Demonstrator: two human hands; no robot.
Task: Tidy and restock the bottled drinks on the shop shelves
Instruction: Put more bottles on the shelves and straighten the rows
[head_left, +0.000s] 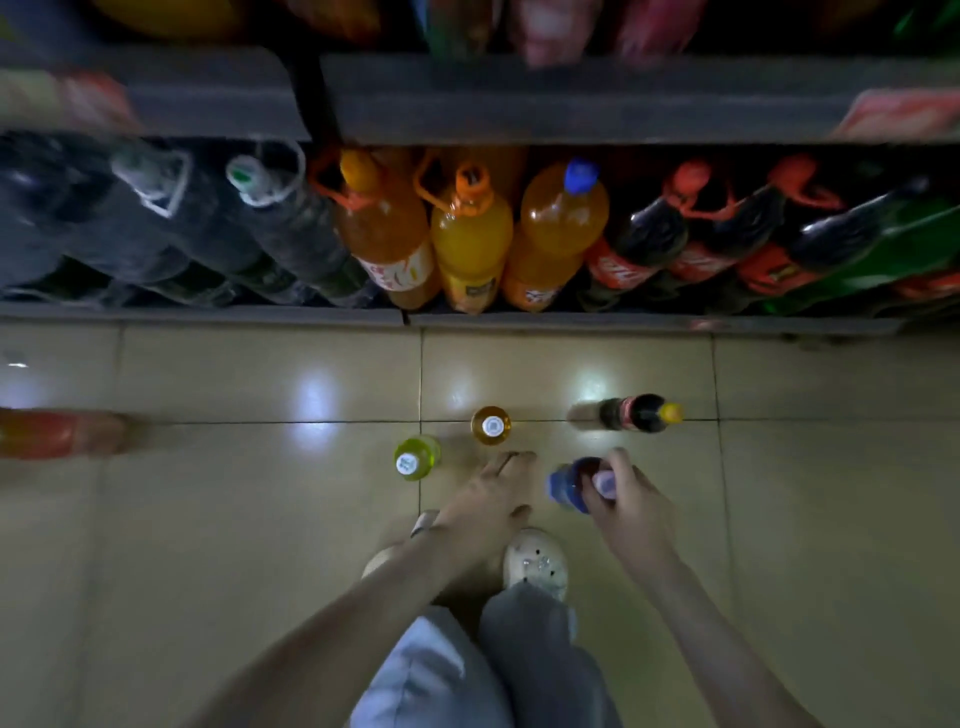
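Observation:
Several small bottles stand on the tiled floor in front of the bottom shelf. My right hand grips the top of a blue-labelled dark bottle. My left hand reaches forward with fingers extended, holding nothing, just below an orange bottle with a white cap. A yellow-green bottle stands to its left. A cola bottle with a yellow cap stands at the right. The shelf holds large orange drink bottles, cola bottles and dark bottles.
A red-orange bottle lies blurred at the left edge of the floor. My shoe and knees are close under my hands. An upper shelf edge overhangs the large bottles. A green bottle sits at the far right.

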